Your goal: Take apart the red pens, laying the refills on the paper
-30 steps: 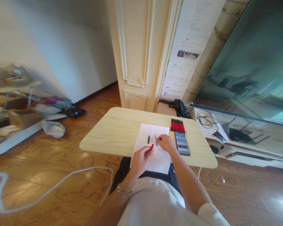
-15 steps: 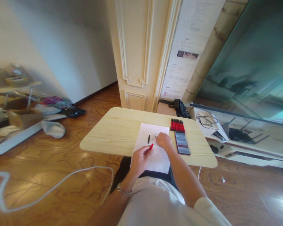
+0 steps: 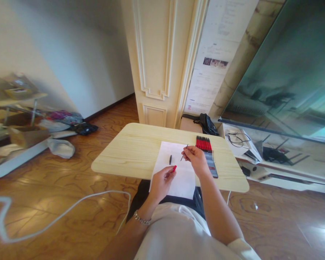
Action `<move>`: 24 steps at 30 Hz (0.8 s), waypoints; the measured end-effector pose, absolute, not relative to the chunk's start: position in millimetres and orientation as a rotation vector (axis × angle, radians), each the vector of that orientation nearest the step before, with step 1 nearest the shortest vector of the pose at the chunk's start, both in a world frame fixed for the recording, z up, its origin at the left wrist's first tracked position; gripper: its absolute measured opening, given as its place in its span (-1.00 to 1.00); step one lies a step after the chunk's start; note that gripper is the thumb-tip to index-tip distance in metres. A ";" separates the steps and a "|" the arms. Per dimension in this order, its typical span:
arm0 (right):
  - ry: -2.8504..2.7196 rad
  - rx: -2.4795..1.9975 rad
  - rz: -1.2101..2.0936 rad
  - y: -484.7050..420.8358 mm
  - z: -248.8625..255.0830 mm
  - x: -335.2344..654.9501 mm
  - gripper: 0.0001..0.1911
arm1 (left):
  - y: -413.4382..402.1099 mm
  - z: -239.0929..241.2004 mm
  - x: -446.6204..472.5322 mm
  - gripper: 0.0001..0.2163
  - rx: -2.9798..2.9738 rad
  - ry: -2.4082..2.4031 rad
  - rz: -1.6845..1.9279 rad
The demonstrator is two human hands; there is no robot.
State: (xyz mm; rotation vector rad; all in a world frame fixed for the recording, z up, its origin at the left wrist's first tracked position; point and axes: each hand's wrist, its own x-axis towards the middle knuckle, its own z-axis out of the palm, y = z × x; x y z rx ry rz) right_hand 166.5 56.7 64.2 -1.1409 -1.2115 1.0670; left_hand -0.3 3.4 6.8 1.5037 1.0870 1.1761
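My left hand (image 3: 161,183) is closed around a red pen barrel (image 3: 174,169), whose red end sticks out past the fingers. Between the fingertips of my right hand (image 3: 197,159) is a thin dark pen refill (image 3: 182,156), held slanting above the sheet. A white sheet of paper (image 3: 178,187) lies under both hands. On it rests a small black pen part (image 3: 170,159), apart from either hand. Some small specks near it are too tiny to make out.
A row of several red pens with black ends (image 3: 204,143) lies on the wooden table (image 3: 124,151) to the right. A phone (image 3: 212,168) is just below them, partly behind my right hand. A black bag (image 3: 208,124) sits beyond the table's far edge.
My right hand has lifted off the paper with the refill and shifted right, now covering part of the phone. My left hand has stayed in place with the red barrel.
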 end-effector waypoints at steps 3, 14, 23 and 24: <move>-1.180 -1.069 1.093 46.5 73.5 159.6 -0.70 | 3.2 7.5 -0.5 -0.69 1.525 1.076 1.158; -1.354 -1.124 1.086 42.6 57.7 150.5 -0.74 | 3.7 11.8 -2.5 -0.70 1.537 1.089 1.155; -1.538 -1.255 1.032 34.8 43.7 147.2 -0.74 | 4.5 9.4 -2.1 -0.72 1.517 1.112 1.141; -1.540 -1.265 1.030 34.9 43.4 147.4 -0.73 | 4.6 9.3 -1.9 -0.71 1.510 1.113 1.143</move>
